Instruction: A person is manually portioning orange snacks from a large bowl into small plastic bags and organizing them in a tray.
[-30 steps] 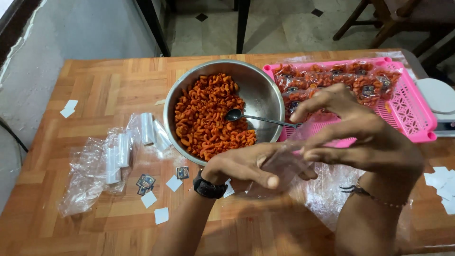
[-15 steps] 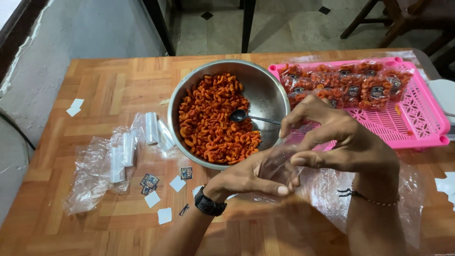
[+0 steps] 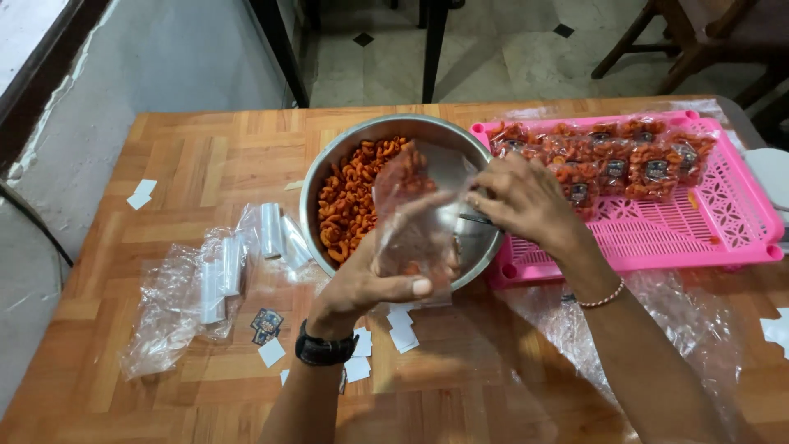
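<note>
Your left hand (image 3: 362, 284) grips a small clear plastic bag (image 3: 413, 222), thumb pinching its lower edge, and holds it upright over the near rim of the steel bowl (image 3: 460, 160). The bag is the thing in hand, and it hangs just above the bowl, between your two hands. Your right hand (image 3: 518, 197) is at the bag's upper right edge, above the bowl's right side, fingers curled; a dark spoon handle (image 3: 475, 219) shows just below them, and it is unclear whether that hand grips the handle, the bag's mouth, or both.

The bowl holds orange-red curled snack pieces (image 3: 349, 205), heaped on its left side. Right of the bowl is a pink plastic tray (image 3: 699, 238) with filled, sealed packets (image 3: 608, 160) along its far end. Left of the bowl lie rolls of clear bags (image 3: 246, 251) on loose plastic film, and in front of the bowl small paper labels (image 3: 399, 329) are scattered on the wooden surface (image 3: 189, 156).

Risks, as judgement: the bag is thin and limp, so its mouth may fold shut and pieces could spill onto the surface. A one-thumb pinch may slip as weight comes on. The near rim sits under your wrists, so a nudge could tip the bowl.
</note>
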